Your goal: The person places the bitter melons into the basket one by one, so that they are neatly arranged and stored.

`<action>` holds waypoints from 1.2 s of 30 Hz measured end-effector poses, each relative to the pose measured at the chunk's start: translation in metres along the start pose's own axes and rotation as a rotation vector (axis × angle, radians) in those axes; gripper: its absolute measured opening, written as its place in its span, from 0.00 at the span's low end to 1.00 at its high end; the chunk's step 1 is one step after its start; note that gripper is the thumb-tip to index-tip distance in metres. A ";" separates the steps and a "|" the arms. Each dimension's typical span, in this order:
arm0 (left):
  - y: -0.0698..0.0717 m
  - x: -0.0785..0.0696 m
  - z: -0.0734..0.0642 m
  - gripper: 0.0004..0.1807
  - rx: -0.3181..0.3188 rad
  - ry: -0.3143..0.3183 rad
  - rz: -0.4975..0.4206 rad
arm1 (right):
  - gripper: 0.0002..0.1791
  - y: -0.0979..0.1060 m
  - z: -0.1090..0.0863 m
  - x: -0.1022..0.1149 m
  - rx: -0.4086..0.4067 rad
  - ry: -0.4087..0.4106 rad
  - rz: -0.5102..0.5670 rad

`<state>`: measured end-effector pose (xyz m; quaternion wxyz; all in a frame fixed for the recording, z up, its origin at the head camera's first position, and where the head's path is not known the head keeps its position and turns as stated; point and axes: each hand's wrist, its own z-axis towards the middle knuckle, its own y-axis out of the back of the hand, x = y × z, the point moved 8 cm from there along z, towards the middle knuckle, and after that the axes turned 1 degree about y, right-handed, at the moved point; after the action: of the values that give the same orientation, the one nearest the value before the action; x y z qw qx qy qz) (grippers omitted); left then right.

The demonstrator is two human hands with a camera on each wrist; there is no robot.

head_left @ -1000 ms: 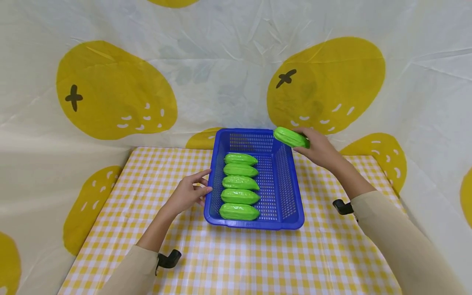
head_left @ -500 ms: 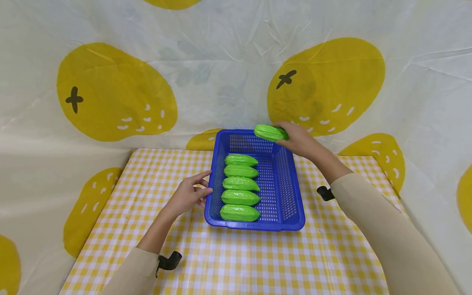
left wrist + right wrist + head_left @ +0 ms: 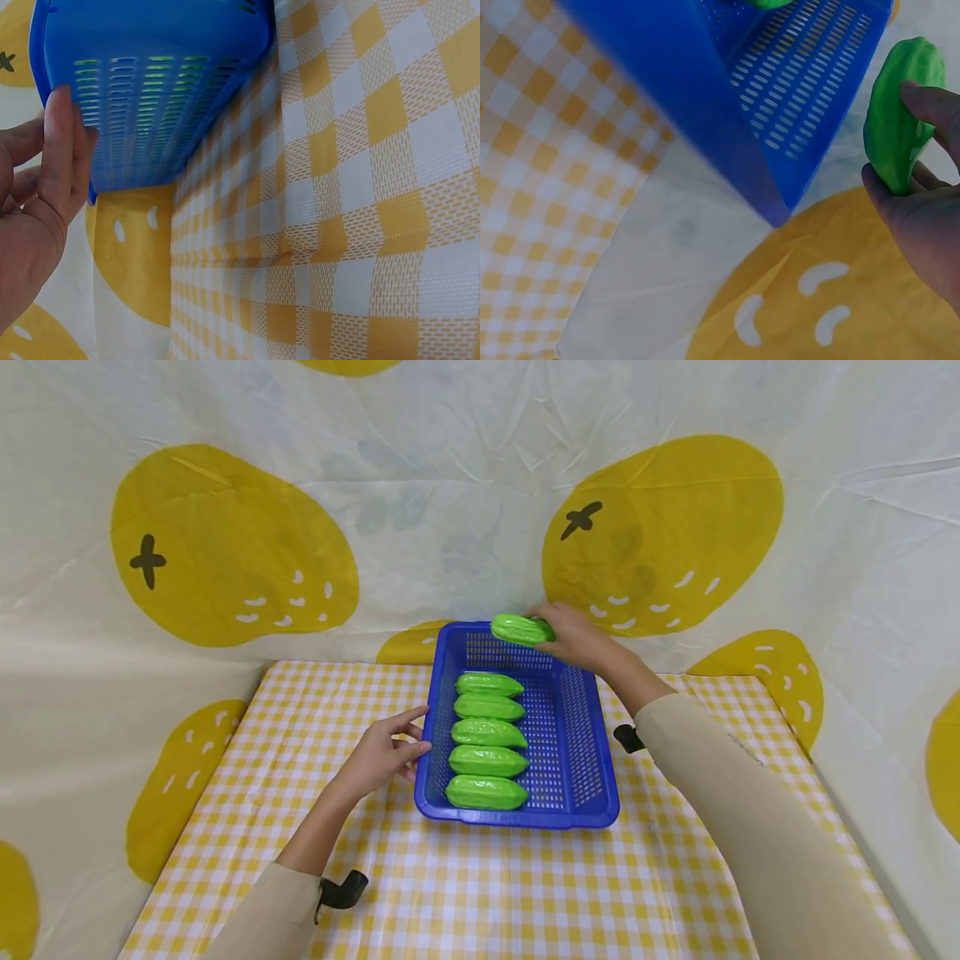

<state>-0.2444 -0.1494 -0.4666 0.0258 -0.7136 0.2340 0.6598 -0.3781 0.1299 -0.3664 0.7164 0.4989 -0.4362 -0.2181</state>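
Observation:
In the head view a blue plastic basket [image 3: 517,817] stands on the table, holding a column of several green ridged gourds [image 3: 489,734] along its left side. My right hand [image 3: 573,637] pinches one more green ridged gourd [image 3: 517,629] above the basket's far end. Thumb and fingers grip that gourd by one end, as the right wrist view shows (gourd [image 3: 904,112], hand [image 3: 930,217]). My left hand [image 3: 381,752] touches the basket's left rim with extended fingers. Seen from the left wrist, its fingertips [image 3: 60,112] lie against the basket's slotted outer wall [image 3: 142,105].
A yellow and white checked cloth [image 3: 465,893] covers the table under the basket. Right behind it hangs a pale curtain [image 3: 450,527] printed with large yellow fruit. The basket's walls are raised around the gourds; bare slotted floor [image 3: 542,735] shows to their right.
My right hand has carried its gourd leftward, from above the basket's far right corner to above the middle of its far end. The left hand and the gourds in the basket stay put.

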 end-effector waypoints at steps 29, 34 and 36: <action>0.000 -0.002 0.001 0.34 0.013 -0.008 -0.016 | 0.28 -0.075 0.028 -0.003 0.117 -0.198 -0.016; 0.000 -0.001 0.001 0.34 0.014 -0.003 -0.018 | 0.27 -0.080 0.028 -0.006 0.084 -0.195 -0.036; 0.000 0.000 0.001 0.34 0.013 0.000 -0.016 | 0.27 -0.082 0.028 -0.007 0.067 -0.198 -0.028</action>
<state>-0.2453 -0.1488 -0.4667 0.0355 -0.7153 0.2325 0.6581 -0.3956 0.0874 -0.4399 0.6497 0.5044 -0.5050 -0.2616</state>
